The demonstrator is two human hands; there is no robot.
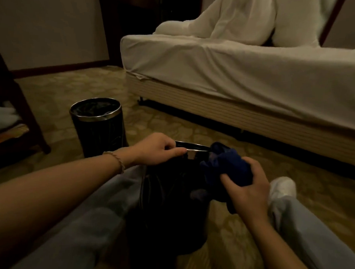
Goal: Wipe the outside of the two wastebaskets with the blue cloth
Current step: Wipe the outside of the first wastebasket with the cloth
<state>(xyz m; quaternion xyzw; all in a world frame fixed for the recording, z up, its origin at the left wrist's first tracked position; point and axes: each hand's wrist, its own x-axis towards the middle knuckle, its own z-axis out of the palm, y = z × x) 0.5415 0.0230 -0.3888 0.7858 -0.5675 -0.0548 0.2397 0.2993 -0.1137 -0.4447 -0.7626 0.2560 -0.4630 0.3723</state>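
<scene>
A black wastebasket (166, 196) with a metal rim lies tilted between my legs, its mouth pointing away from me. My left hand (158, 148) grips its rim at the far end. My right hand (244, 189) holds the bunched blue cloth (225, 166) against the right side of the basket near the rim. A second black wastebasket (98, 127) with a shiny rim and a dark liner stands upright on the carpet to the left, apart from both hands.
A bed (245, 76) with white sheets and a heaped duvet fills the right and back. A dark wooden chair (16, 112) stands at the left edge. Patterned carpet (63, 86) lies between them. My legs and a white shoe (282, 188) flank the basket.
</scene>
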